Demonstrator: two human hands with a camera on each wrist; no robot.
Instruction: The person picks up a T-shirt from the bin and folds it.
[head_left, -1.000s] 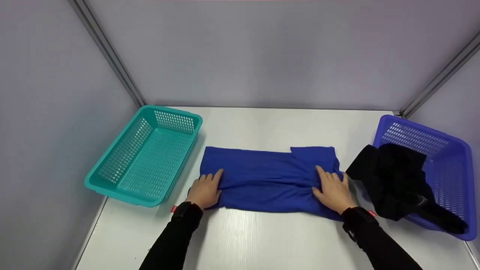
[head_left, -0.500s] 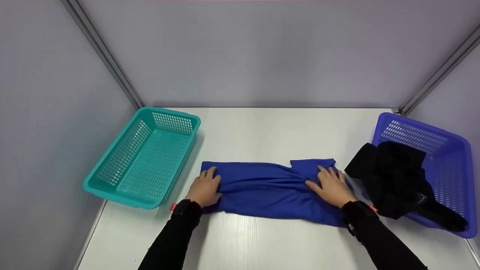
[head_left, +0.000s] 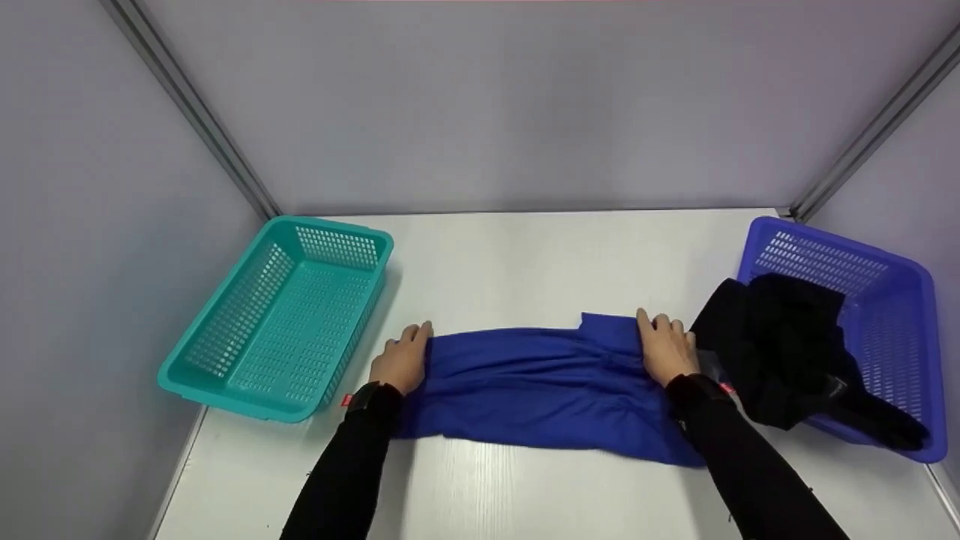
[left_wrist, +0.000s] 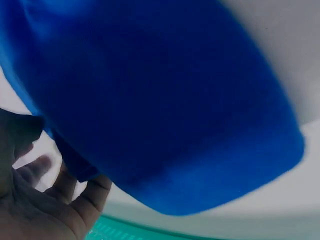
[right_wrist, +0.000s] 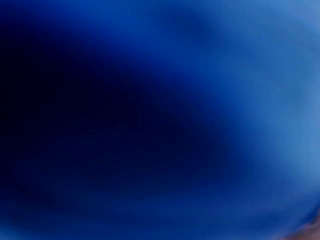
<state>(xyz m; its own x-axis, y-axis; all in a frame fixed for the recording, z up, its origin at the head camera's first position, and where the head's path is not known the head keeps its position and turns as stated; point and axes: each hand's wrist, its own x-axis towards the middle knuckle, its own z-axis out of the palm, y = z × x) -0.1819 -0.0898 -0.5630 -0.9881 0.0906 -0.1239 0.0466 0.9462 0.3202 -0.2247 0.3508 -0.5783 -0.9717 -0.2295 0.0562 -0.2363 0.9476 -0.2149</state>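
Observation:
A folded blue garment (head_left: 525, 390) lies crosswise on the white table, with creases running along its length and a squared step in its far edge at the right. My left hand (head_left: 403, 360) grips its left end; in the left wrist view, curled fingers (left_wrist: 95, 192) sit at the edge of the cloth. At the right end, my right hand (head_left: 666, 349) holds the far corner with bent fingers, the thumb hidden. Dark, blurred blue cloth (right_wrist: 240, 100) nearly fills the right wrist view.
On the left stands a teal plastic basket (head_left: 369, 319) with nothing in it. A purple basket (head_left: 934, 360) is at the right, and black clothing (head_left: 787, 352) hangs over its near-left rim, close to my right hand. Grey panels (head_left: 525, 105) enclose the table.
The garment's far edge has come nearer to me and its creases have deepened. Both hands have shifted to the far corners, their fingers going from flat on the cloth to curled round its ends.

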